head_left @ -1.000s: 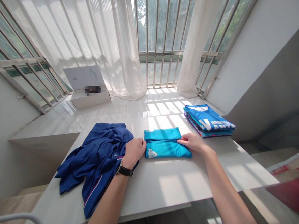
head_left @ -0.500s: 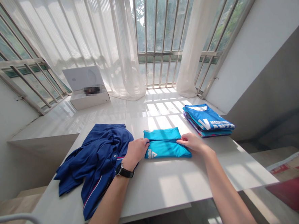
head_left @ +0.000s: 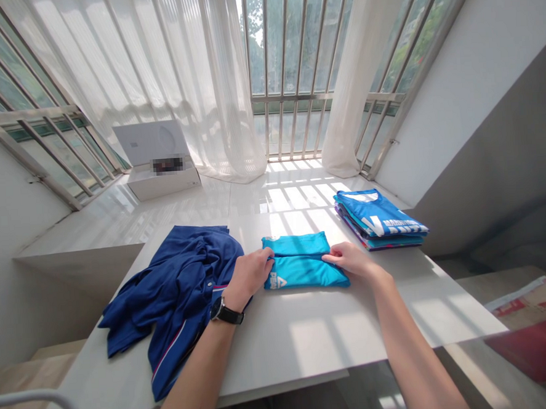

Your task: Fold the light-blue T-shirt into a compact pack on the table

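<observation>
A turquoise shirt (head_left: 305, 270) with a white logo lies folded into a compact rectangle on the white table. My left hand (head_left: 250, 272), with a black watch on the wrist, pinches its left edge. At the opposite edge, the fingers of my right hand (head_left: 350, 261) are closed on the fabric near the fold line. Left of my left hand, a dark blue garment (head_left: 180, 278) with striped trim is spread out and crumpled. A neat stack of folded shirts (head_left: 378, 219), the top one blue with white lettering, sits behind my right hand.
An open white box (head_left: 163, 177) stands on the sill at the back left, its contents blurred. Sheer curtains (head_left: 219, 84) hang before the barred windows. A grey curved rail (head_left: 44, 397) is at the lower left. The table's edge (head_left: 284, 386) runs along the front.
</observation>
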Demonstrator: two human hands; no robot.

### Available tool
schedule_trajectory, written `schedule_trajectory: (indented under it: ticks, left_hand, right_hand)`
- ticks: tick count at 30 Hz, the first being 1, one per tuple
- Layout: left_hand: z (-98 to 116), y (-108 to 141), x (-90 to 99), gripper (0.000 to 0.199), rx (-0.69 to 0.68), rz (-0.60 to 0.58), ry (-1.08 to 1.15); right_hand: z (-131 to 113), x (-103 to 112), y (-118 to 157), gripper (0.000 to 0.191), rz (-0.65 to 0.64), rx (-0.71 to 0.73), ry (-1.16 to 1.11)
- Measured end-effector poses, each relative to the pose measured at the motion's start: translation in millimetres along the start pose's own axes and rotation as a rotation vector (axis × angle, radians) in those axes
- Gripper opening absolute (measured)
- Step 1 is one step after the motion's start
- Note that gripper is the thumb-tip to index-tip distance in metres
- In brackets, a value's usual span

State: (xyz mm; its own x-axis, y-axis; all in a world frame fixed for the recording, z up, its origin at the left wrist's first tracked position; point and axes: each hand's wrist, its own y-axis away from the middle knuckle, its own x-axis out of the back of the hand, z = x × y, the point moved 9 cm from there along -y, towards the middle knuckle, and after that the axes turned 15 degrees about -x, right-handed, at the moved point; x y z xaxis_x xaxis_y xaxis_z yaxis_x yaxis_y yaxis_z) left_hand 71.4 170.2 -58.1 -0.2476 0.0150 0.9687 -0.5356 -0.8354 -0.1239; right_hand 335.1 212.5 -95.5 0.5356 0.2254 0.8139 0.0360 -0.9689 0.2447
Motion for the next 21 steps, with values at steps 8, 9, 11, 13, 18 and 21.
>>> schedule_trajectory:
  ticks: [8, 9, 11, 13, 18, 21]
  left_hand:
    - [-5.2, 0.8, -8.1, 0.024, 0.019, -0.047, -0.030]
    - [-6.0, 0.8, -8.4, 0.024, 0.023, -0.044, -0.026]
    - [-7.1, 0.8, -9.3, 0.025, 0.032, -0.045, -0.013]
    - [-7.7, 0.9, -9.5, 0.025, 0.042, -0.042, -0.002]
    - [-8.8, 1.4, -9.0, 0.024, 0.075, -0.039, -0.016]
    - [-8.0, 1.5, -9.3, 0.024, 0.077, -0.045, -0.020]
  right_hand:
    - [-2.0, 0.5, 1.9, 0.044, -0.004, 0.005, -0.022]
    - [-1.7, 0.3, 1.7, 0.044, -0.005, 0.005, -0.021]
    - [-1.0, -0.2, 1.1, 0.045, -0.006, 0.003, -0.018]
    - [0.0, -0.6, 0.5, 0.045, -0.005, -0.004, -0.015]
    - [-0.1, -1.2, 0.0, 0.045, -0.006, -0.005, -0.010]
    - [0.4, -1.4, -0.5, 0.045, -0.003, -0.006, -0.004]
